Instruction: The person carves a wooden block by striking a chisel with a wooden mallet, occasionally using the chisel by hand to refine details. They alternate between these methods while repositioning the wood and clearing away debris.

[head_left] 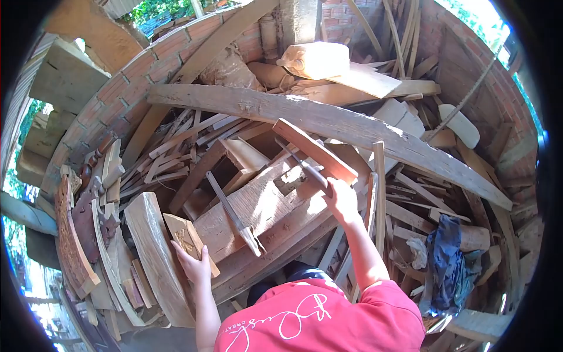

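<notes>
My left hand (194,265) grips the lower part of a short wooden block (189,237), thumb on one side and fingers on the other. The block stands tilted beside the workbench (258,205), a rough, heavy piece of timber. Farther right, my right hand (340,199) is closed round the end of a dark-handled tool with a narrow blade (308,169); the blade points up and left. Just beyond it, a reddish-brown board (316,151) slants close to my fingers. Between my hands a long flat metal tool with a wooden handle (233,211) lies across the workbench.
A long thick beam (328,120) crosses behind the workbench. A thick curved slab (153,252) stands left of my left hand. Scrap wood strips (182,138) pile up all round, inside a brick wall (126,94). Dark blue cloth (448,258) hangs at the right.
</notes>
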The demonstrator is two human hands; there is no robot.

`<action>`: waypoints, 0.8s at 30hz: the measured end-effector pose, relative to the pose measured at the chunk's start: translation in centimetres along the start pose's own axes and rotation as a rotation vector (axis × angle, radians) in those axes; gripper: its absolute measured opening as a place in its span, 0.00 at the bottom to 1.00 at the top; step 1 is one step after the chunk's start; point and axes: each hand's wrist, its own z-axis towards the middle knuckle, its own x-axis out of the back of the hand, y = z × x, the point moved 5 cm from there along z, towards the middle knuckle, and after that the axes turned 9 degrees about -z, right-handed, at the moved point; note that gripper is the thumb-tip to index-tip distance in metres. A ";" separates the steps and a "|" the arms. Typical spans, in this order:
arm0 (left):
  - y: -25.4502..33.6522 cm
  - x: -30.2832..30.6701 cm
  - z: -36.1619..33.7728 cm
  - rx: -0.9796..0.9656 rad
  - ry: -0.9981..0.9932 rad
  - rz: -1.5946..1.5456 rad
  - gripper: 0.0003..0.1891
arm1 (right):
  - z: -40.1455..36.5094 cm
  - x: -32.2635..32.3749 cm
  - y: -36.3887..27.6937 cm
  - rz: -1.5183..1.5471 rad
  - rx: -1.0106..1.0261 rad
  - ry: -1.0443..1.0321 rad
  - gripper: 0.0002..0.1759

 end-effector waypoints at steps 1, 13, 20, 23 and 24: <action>0.0 0.0 -0.1 0.013 0.008 0.000 0.49 | 0.1 0.1 -0.1 0.024 0.017 0.006 0.31; -0.3 0.6 -0.1 -0.022 0.156 -0.134 0.45 | 6.9 14.3 -8.2 0.650 0.207 0.544 0.11; -1.2 0.7 -0.4 -0.047 0.207 -0.203 0.47 | 8.3 15.4 -19.4 1.269 0.334 0.457 0.17; -1.2 1.0 -0.4 -0.032 0.196 -0.226 0.48 | 7.0 13.6 -24.7 1.692 0.166 0.214 0.15; -1.1 1.1 -0.4 -0.028 0.187 -0.245 0.48 | 7.0 12.5 -26.3 1.737 0.195 0.089 0.14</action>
